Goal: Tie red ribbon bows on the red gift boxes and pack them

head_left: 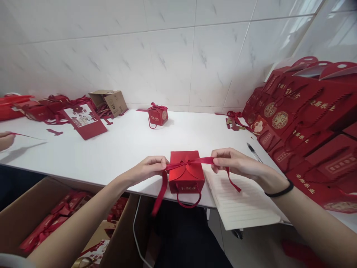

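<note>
A small red gift box [185, 176] sits at the table's front edge, its petal-shaped lid flaps folded together and a cord handle hanging down in front. Across its top runs a red ribbon [200, 160], crossed or knotted at the middle. My left hand [154, 164] pinches one side of the ribbon just left of the box, with a loose tail hanging below. On the right, my right hand [230, 160] pinches the other side, and a second tail dangles over the notebook. The ribbon is stretched between both hands.
An open lined notebook [245, 203] and a pen [254, 152] lie at right, before stacked red gift bags [301, 123]. A tied red box [158, 114] stands near the wall. At left are a red card [92, 128], a small carton [115, 102] and another person's hand [7, 141]. Below stands a cardboard box [30, 199].
</note>
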`<state>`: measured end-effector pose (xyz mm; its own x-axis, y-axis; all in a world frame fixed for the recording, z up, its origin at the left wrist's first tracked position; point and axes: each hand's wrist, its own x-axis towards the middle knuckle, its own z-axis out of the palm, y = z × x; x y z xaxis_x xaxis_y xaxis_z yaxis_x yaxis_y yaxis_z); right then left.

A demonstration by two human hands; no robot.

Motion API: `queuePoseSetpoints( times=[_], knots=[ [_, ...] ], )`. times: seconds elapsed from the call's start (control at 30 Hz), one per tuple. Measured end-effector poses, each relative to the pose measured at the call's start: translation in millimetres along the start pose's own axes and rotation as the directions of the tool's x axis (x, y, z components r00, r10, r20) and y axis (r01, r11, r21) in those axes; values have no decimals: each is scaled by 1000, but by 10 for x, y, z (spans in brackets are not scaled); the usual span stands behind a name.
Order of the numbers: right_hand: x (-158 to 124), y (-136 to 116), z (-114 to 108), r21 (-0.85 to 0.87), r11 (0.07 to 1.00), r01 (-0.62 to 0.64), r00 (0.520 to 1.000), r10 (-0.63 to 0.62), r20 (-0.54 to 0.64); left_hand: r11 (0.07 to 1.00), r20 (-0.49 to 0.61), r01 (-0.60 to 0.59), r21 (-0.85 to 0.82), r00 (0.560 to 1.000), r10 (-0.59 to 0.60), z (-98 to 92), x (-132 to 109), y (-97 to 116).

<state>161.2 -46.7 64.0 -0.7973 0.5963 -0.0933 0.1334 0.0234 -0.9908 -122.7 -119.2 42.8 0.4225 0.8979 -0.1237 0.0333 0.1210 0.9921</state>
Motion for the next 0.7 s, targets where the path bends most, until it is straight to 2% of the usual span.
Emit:
queuePoseSetpoints(
  times=[0.13,0.2,0.5,0.6,0.7],
  knots=[
    [45,-197,126,-12,986,168,986,-168,-1,966,-46,-27,256,998,40,96,-28,242],
    [110,-234,191,-15,974,226,974,-226,-12,947,-48,-25,320,998,42,137,-22,339],
    [358,-133,555,-95,925,369,899,-381,-216,983,-65,-20,182,997,32,296,10,514],
    [346,-117,619,-125,905,406,876,-425,-228,973,-30,6,230,1000,1,369,-43,583],
    [324,-119,670,-141,895,424,869,-445,-215,936,16,29,350,999,-37,417,-104,674]
  ],
)
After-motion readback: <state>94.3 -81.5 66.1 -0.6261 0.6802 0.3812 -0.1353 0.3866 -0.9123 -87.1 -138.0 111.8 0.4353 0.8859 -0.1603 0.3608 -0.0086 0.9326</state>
